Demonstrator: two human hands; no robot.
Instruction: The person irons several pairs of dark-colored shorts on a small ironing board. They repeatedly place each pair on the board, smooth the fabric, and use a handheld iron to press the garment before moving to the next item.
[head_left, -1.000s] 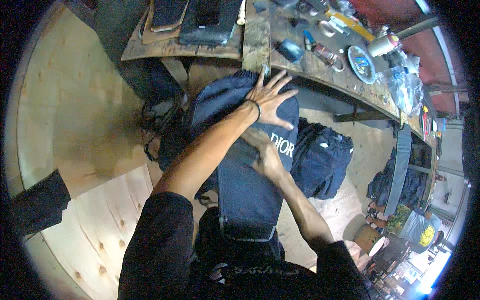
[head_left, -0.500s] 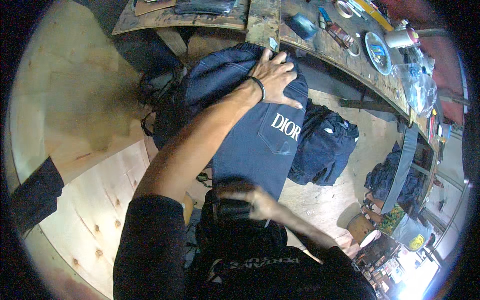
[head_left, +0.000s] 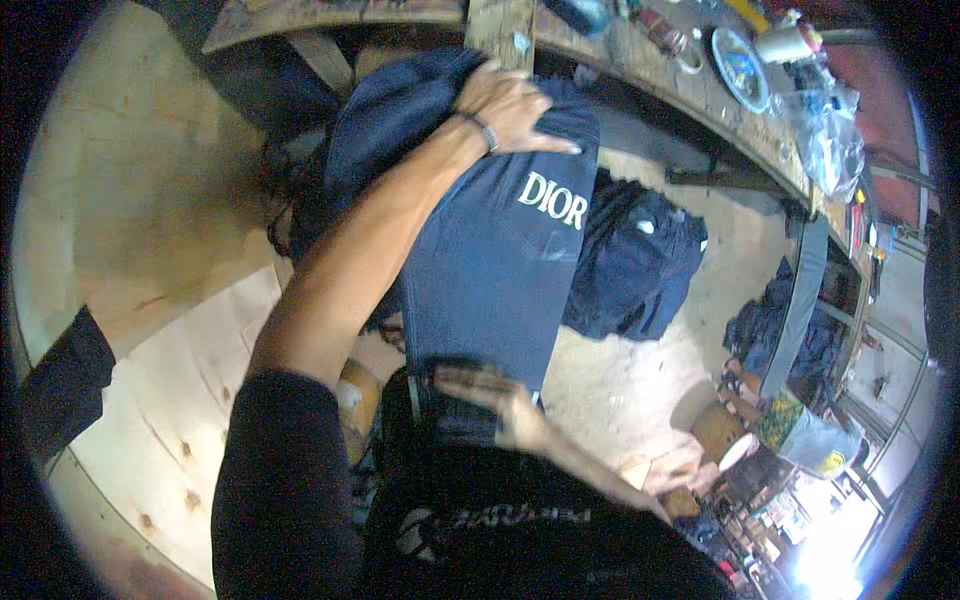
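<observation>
Dark blue denim trousers (head_left: 490,270) with a patch pocket and white lettering lie stretched out in front of me, from the bench edge down to my lap. At their far end my left hand (head_left: 508,112), with a dark band at the wrist, rests on the cloth near the waistband. Its thumb is spread to the right, and the fingertips are partly smeared. Close to my body my right hand (head_left: 492,396) lies over the near end of the cloth, fingers stretched out to the left. Neither hand shows a clear grip.
Another dark denim garment (head_left: 640,260) lies on the floor to the right. The wooden bench (head_left: 640,95) carries a blue-rimmed dish (head_left: 740,70), a thread cone (head_left: 788,44) and a clear plastic bag (head_left: 830,150). At far right another person (head_left: 805,435) sits low beside dark cloth.
The whole view has shifted, so bench and trousers sit higher and slightly left. My left hand stays on the far end; my right hand stays at the near end, its fingers less smeared.
</observation>
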